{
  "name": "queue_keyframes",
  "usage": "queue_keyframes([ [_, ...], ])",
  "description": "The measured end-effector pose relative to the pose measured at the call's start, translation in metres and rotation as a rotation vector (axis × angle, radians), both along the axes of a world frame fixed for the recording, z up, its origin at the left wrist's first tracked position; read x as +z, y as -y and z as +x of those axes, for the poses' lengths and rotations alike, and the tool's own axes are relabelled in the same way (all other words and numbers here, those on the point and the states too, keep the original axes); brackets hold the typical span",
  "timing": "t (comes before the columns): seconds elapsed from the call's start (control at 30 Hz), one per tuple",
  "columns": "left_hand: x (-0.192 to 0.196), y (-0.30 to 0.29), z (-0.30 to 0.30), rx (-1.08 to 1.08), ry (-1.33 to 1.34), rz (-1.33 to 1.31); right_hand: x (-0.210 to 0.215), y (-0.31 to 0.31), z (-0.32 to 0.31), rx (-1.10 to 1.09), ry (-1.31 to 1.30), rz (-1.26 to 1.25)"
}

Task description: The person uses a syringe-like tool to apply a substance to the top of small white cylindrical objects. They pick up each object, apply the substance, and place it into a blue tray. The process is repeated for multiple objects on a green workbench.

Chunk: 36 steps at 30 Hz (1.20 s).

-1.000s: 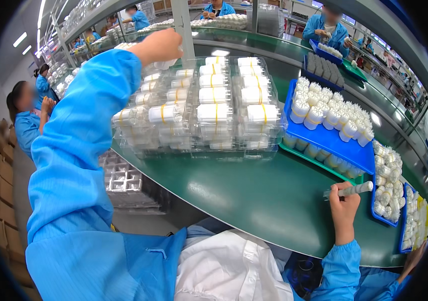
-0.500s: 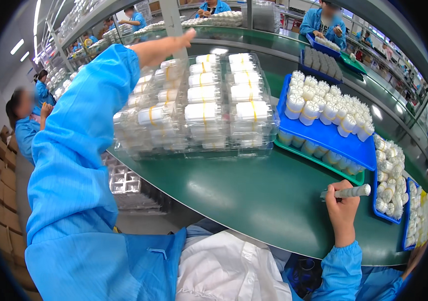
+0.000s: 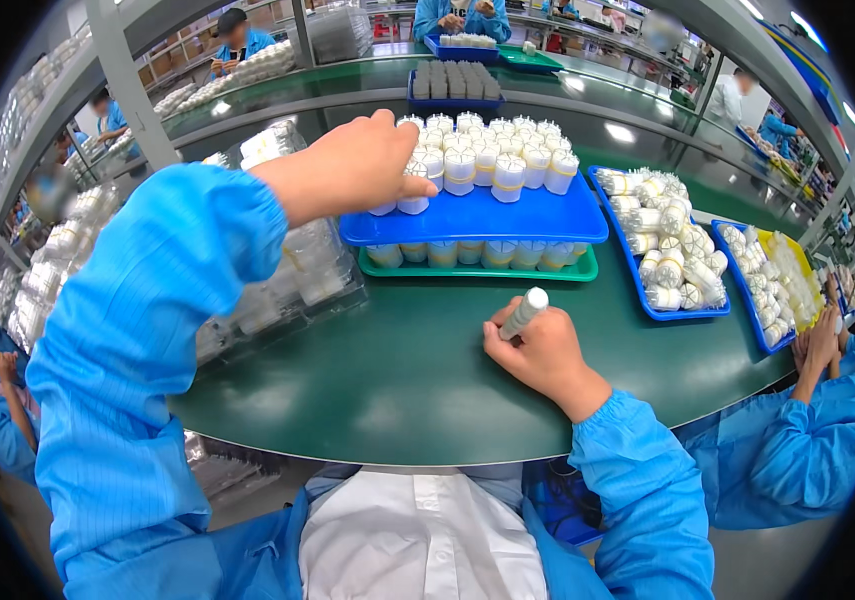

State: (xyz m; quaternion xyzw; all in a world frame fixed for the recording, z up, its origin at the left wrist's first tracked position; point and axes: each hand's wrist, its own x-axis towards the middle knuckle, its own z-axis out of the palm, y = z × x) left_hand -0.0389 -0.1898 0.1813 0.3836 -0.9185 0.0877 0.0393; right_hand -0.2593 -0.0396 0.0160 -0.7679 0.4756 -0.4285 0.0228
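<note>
My left hand (image 3: 367, 160) reaches over the left end of a blue tray (image 3: 487, 222) that holds rows of white cylindrical parts (image 3: 507, 178) with yellow bands. Its thumb and forefinger are bent around one of the parts at that end; the hand itself partly hides the grip. Over the green table, in front of the tray, my right hand (image 3: 547, 355) is closed around a thick whitish pen-like stick (image 3: 524, 312), tilted with its rounded white end up. Under the blue tray sits a green tray (image 3: 477, 271) with more such parts.
Clear plastic packs (image 3: 297, 280) of parts are stacked on the left, partly behind my left arm. Two more blue trays (image 3: 687, 312) of loose parts and a yellow bag (image 3: 792, 275) lie to the right. Co-workers sit nearby, one at the right edge (image 3: 817, 440).
The view has swung right. My left hand has gone from above the clear packs to the parts in the blue tray. My right hand still holds the pen-like stick, now more upright.
</note>
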Motion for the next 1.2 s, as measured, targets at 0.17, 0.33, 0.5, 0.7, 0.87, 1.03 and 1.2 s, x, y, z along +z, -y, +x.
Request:
queue_keyframes([
  [0.17,-0.028,0.038,-0.005,0.017,-0.010,0.063,-0.001,-0.001,-0.004,-0.009,-0.008,-0.050],
  [0.33,-0.045,0.060,0.002,-0.154,-0.021,-0.020,-0.001,-0.002,-0.004,0.000,-0.042,-0.083],
  [0.5,-0.054,0.057,0.004,-0.205,-0.001,-0.097,0.000,-0.002,-0.003,-0.002,-0.031,-0.070],
  [0.7,-0.053,0.059,0.002,-0.239,-0.001,-0.097,-0.003,0.001,-0.005,-0.019,-0.027,-0.052],
  [0.87,-0.047,0.052,0.001,-0.221,-0.032,-0.047,0.000,0.002,-0.006,-0.025,0.027,-0.035],
  [1.03,-0.014,0.009,-0.006,-0.230,-0.103,-0.025,-0.003,0.003,-0.010,-0.088,0.037,-0.047],
  [1.2,-0.036,-0.070,-0.004,-0.410,-0.097,0.140,0.005,0.004,-0.015,-0.137,0.136,-0.117],
])
